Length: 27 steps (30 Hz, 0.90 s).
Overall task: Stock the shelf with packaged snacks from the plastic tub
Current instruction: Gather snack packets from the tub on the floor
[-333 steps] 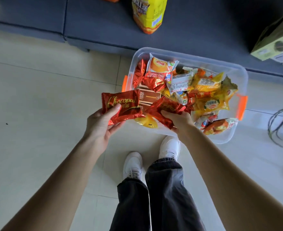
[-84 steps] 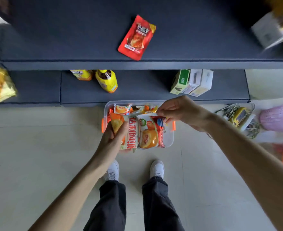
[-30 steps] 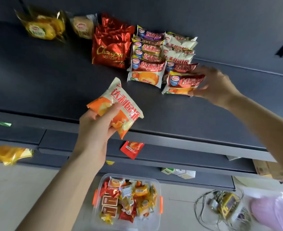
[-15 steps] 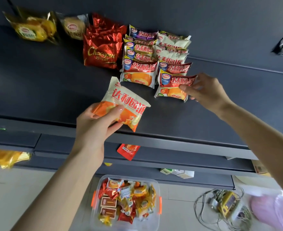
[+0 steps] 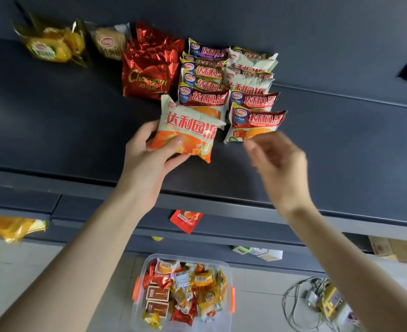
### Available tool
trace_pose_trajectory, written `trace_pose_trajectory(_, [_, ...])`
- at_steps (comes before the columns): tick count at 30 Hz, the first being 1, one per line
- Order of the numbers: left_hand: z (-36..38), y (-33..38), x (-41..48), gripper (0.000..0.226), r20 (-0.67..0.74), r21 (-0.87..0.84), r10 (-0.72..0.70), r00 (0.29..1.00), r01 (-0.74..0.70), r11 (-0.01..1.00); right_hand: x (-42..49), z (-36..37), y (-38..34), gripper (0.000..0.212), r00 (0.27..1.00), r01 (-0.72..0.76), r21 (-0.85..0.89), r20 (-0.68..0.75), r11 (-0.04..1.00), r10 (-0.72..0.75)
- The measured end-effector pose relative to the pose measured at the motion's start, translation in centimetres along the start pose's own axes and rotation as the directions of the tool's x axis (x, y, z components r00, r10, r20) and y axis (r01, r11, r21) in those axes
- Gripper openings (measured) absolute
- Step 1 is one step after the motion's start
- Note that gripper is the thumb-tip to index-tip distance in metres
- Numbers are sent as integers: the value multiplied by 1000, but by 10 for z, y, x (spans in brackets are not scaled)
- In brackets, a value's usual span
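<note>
My left hand (image 5: 147, 159) grips a white and orange snack pack (image 5: 185, 130) and holds it over the dark top shelf (image 5: 66, 121), its top edge against the front of the left row of snack packs (image 5: 202, 80). My right hand (image 5: 276, 161) is blurred, empty, with fingers loosely curled, just below the right row's front pack (image 5: 255, 121). Red Chocopie packs (image 5: 147, 70) lie left of the rows. The clear plastic tub (image 5: 230, 267) with several snacks stands on the floor below.
Yellow cake packs (image 5: 51, 44) lie at the shelf's back left. A red sachet (image 5: 185, 220) sits on a lower shelf, small boxes (image 5: 259, 254) on the lowest. A yellow device with tangled cables (image 5: 326, 300) lies on the floor at right.
My left hand has carried the orange pack up and right to the front of the left row. My right hand has let go of the right row's front pack and pulled back toward me.
</note>
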<state>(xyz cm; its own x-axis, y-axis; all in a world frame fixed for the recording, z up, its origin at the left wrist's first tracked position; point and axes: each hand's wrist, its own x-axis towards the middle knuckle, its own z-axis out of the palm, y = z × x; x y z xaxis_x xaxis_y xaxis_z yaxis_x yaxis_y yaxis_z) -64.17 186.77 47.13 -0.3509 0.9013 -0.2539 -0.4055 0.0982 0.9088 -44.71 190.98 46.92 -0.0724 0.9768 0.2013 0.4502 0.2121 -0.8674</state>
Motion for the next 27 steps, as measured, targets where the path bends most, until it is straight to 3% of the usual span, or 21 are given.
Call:
trace_pose_trajectory(3, [0, 1, 5, 33, 59, 20, 6, 998, -7, 1000, -14, 23, -3, 18, 975, -87, 71, 209, 994, 70])
trace_pose_trajectory(7, [2, 0, 11, 27, 76, 128, 20, 997, -30, 991, -13, 39, -5, 17, 984, -124, 144, 146, 982, 103])
trace_pose_trajectory(9, [2, 1, 16, 25, 78, 289, 84, 993, -103, 952, -9, 43, -4, 15, 989, -123, 120, 96, 985, 112])
trace_pose_trajectory(11, [0, 2, 21, 25, 95, 529, 178, 980, -201, 825, -6, 47, -3, 15, 992, -108, 41, 68, 993, 105])
trace_pose_trajectory(13, [-3, 3, 28, 25, 103, 735, 274, 956, -258, 627, -3, 50, -2, 16, 994, -98, -21, 42, 995, 98])
trace_pose_trajectory(15, [-4, 3, 34, 25, 89, 838, 340, 936, -255, 483, 1, 52, -1, 19, 996, -86, -49, 12, 995, 87])
trace_pose_trajectory(16, [-4, 2, 37, 25, 84, 849, 350, 933, -250, 464, 2, 53, 0, 20, 997, -75, -59, 3, 995, 76])
trace_pose_trajectory(27, [4, -6, 48, 22, 25, 770, 382, 924, -261, 582, 4, 61, 12, 36, 999, 38, -196, 0, 980, -38])
